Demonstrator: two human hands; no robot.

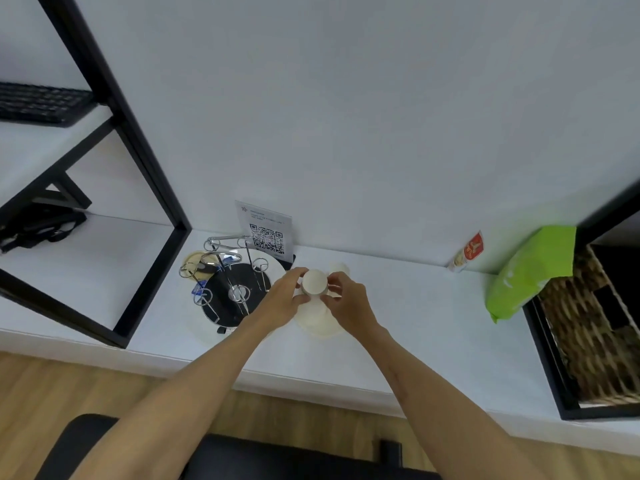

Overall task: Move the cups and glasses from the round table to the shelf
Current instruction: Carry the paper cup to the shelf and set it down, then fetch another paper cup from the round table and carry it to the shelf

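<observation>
A small white cup [314,281] is held upside down above the white shelf [408,306], its flat base facing me. My left hand [282,301] pinches its left side with thumb and fingers. My right hand [346,301] pinches its right side. Directly under the cup lies a cream saucer or plate [317,327], partly covered by my hands. Behind them another whitish cup [341,268] stands on the shelf, mostly hidden.
A wire cup rack [228,282] on a black-and-white round tray stands left of my hands. A QR-code card [266,232] leans on the wall. A snack packet [467,252], a green bag [526,275] and a woven basket [588,327] sit right. Black shelf frame [138,174] rises at left.
</observation>
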